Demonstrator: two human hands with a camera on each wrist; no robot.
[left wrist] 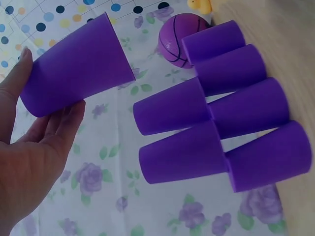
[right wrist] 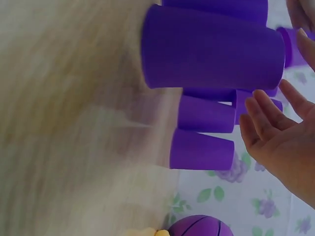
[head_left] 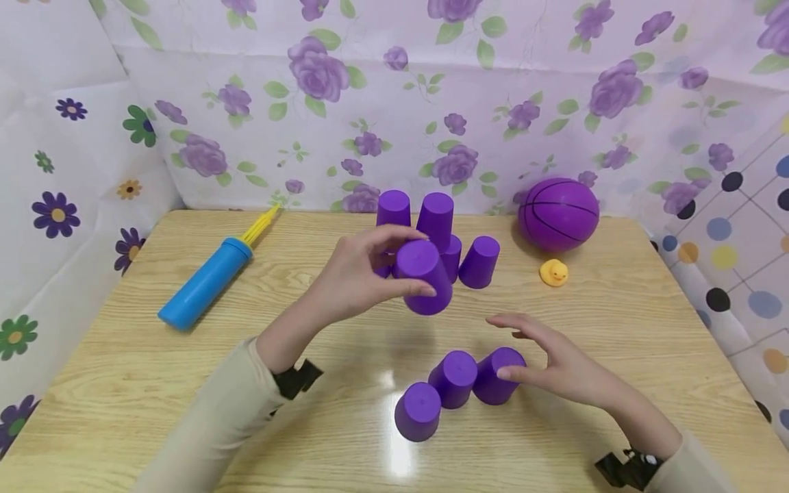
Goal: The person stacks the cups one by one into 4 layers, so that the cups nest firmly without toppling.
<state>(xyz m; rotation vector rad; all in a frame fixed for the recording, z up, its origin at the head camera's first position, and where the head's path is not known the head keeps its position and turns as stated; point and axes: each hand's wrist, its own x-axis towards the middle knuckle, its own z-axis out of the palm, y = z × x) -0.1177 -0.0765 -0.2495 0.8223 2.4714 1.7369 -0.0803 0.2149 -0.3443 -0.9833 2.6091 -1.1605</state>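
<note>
One blue pump (head_left: 206, 284) with a yellow tip (head_left: 261, 224) is found lying aslant at the left of the bench (head_left: 320, 438). To its right, an inverted purple cup (head_left: 422, 263) is gripped by the left hand (head_left: 351, 274), fingers and thumb curved about its opposite sides and parted only by its body; the cup is held above the bench, in front of the rear stack (head_left: 435, 219). In that stack, two upper cups (head_left: 393, 205) are borne by four lower cups (left wrist: 269, 156), all inverted. Nearer the front, three front cups (head_left: 454, 383), likewise inverted, are set in a slanting row. At the rightmost of these, the right hand (head_left: 564, 370) is noted with fingers spread well apart and nothing gripped; whether that cup is touched by the thumb cannot be told. Behind, a yellow duck (head_left: 554, 272) is placed just in front of a purple ball (head_left: 559, 214)
</note>
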